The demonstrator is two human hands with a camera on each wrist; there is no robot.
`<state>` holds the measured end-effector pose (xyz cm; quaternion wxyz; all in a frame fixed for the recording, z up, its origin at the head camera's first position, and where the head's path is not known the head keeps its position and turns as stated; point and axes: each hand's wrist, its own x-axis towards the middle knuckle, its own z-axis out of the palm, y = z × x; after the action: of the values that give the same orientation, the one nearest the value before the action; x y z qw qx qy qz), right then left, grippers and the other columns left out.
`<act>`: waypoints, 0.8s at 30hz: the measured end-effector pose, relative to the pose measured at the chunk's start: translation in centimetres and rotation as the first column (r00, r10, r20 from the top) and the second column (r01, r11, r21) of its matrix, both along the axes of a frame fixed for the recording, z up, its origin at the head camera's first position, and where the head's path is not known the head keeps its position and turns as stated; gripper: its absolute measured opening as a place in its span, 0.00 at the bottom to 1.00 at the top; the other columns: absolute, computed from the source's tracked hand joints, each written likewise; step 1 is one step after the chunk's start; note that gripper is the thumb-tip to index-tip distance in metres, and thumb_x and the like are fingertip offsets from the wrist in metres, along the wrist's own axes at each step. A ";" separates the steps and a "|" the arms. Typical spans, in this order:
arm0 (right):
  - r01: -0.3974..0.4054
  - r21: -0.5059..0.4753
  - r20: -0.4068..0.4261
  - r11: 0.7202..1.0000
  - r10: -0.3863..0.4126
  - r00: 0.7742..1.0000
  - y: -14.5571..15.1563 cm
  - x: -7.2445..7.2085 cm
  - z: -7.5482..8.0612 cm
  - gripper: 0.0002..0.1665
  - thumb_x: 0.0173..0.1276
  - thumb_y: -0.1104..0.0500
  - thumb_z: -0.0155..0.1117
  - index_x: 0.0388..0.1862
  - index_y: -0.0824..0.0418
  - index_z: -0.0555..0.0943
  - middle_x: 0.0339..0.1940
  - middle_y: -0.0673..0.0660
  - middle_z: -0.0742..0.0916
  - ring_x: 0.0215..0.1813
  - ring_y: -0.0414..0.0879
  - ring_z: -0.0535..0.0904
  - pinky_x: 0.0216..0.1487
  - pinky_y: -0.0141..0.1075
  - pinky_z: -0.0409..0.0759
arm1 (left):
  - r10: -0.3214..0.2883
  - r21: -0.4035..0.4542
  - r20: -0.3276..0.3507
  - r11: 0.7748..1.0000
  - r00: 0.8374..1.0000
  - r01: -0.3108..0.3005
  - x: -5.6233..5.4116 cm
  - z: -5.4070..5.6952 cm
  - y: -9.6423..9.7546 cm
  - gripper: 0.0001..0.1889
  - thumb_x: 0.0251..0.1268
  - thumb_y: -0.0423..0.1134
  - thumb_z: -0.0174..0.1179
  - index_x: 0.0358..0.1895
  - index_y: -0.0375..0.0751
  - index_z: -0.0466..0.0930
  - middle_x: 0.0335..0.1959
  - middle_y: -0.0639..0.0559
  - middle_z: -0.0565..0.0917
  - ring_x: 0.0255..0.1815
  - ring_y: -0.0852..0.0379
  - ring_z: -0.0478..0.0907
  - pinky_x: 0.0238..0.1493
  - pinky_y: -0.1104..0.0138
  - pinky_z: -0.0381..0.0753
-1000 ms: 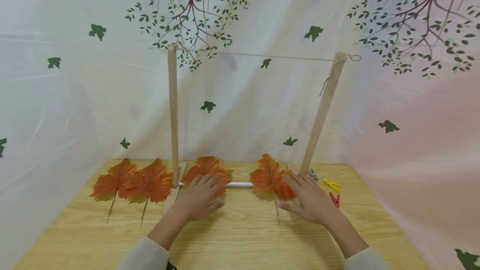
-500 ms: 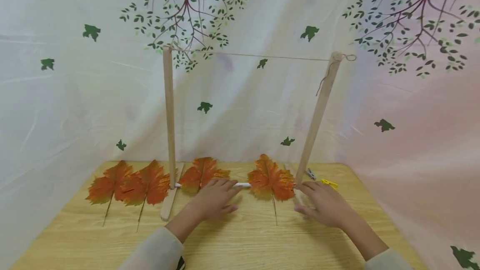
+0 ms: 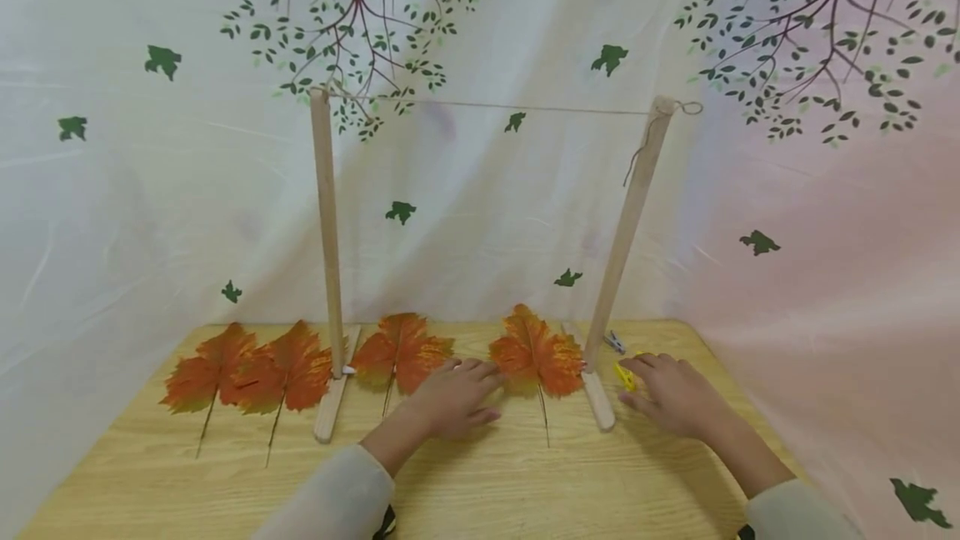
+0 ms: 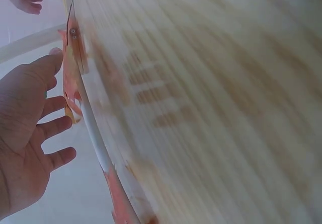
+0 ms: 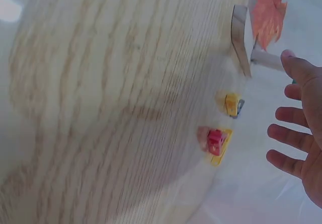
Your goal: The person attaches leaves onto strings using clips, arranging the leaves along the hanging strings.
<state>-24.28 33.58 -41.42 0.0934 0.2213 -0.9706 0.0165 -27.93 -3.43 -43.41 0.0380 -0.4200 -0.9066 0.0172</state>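
My left hand (image 3: 459,398) hovers low over the table between two orange maple leaves, fingers spread, holding nothing. The left leaf (image 3: 400,352) and right leaf (image 3: 536,352) lie between the posts of a wooden frame, over a white rod (image 4: 95,128) seen in the left wrist view. My right hand (image 3: 671,390) is outside the right post (image 3: 630,232), its fingers loosely extended above the clothespins. A yellow clothespin (image 3: 626,376) shows at its fingertips. In the right wrist view, a red clothespin (image 5: 216,141) lies by another yellow one; the hand is apart from both.
Twine (image 3: 487,105) runs between the post tops, with a loose end hanging at the right. The left post (image 3: 326,232) stands beside two more leaves, one the far-left leaf (image 3: 213,369). A grey clothespin (image 3: 615,342) lies behind the right foot (image 3: 598,401). A printed curtain backs the table.
My left hand has moved right, off the left leaf into the gap between leaves. My right hand has moved right, from the right leaf past the post to above the clothespins.
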 end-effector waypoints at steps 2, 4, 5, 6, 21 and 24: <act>0.007 -0.006 -0.008 1.000 -0.007 1.000 0.5 -0.1 0.0 0.31 0.74 0.44 0.65 0.64 0.64 0.80 0.58 0.65 0.85 0.53 0.65 0.83 0.49 0.65 0.79 | -0.008 0.006 0.011 1.000 1.000 0.008 -0.1 0.0 0.5 0.31 0.81 0.58 0.49 0.80 0.52 0.62 0.77 0.52 0.67 0.76 0.48 0.65 0.73 0.45 0.64; 0.012 -0.011 -0.014 1.000 -0.012 1.000 0.8 -0.1 0.0 0.31 0.74 0.44 0.66 0.64 0.65 0.80 0.58 0.66 0.84 0.52 0.65 0.83 0.50 0.65 0.79 | -0.010 0.009 0.028 1.000 1.000 0.010 -0.2 0.1 1.1 0.31 0.81 0.58 0.48 0.80 0.54 0.61 0.77 0.53 0.67 0.76 0.49 0.64 0.73 0.45 0.64; 0.011 -0.017 -0.018 1.000 -0.012 1.000 1.0 -0.2 0.0 0.31 0.73 0.44 0.66 0.64 0.66 0.80 0.57 0.66 0.85 0.51 0.66 0.83 0.49 0.65 0.79 | -0.009 0.009 0.037 1.000 0.999 0.009 -0.2 0.2 1.4 0.31 0.81 0.59 0.48 0.80 0.54 0.60 0.78 0.54 0.66 0.77 0.49 0.64 0.73 0.45 0.64; 0.016 -0.022 -0.019 1.000 -0.017 1.000 1.2 -0.3 -0.1 0.31 0.73 0.44 0.66 0.64 0.66 0.80 0.57 0.66 0.85 0.51 0.66 0.83 0.49 0.65 0.80 | -0.009 0.006 0.045 1.000 0.999 0.009 -0.3 0.2 1.7 0.31 0.81 0.59 0.48 0.81 0.55 0.60 0.78 0.54 0.66 0.77 0.50 0.63 0.74 0.45 0.63; 0.091 -0.066 0.027 0.994 -0.089 0.996 4.2 -1.3 -1.1 0.31 0.74 0.47 0.66 0.64 0.68 0.78 0.56 0.71 0.84 0.54 0.68 0.82 0.53 0.63 0.79 | -0.076 -0.006 0.043 0.997 0.996 0.077 -1.2 0.0 5.1 0.29 0.81 0.60 0.47 0.78 0.56 0.65 0.76 0.57 0.67 0.76 0.53 0.64 0.72 0.49 0.67; 0.135 -0.083 0.073 0.987 -0.129 0.989 4.9 -1.5 -1.4 0.32 0.75 0.46 0.65 0.66 0.68 0.77 0.59 0.72 0.83 0.59 0.70 0.79 0.56 0.64 0.77 | -0.093 -0.010 0.033 0.996 0.995 0.093 -1.3 -0.1 5.5 0.27 0.81 0.59 0.48 0.76 0.56 0.68 0.75 0.57 0.68 0.75 0.54 0.65 0.71 0.50 0.68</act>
<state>-25.77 38.45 -42.87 0.0711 0.1514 -0.9841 0.0601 -29.25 2.08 -43.50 0.0218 -0.4621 -0.8865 0.0139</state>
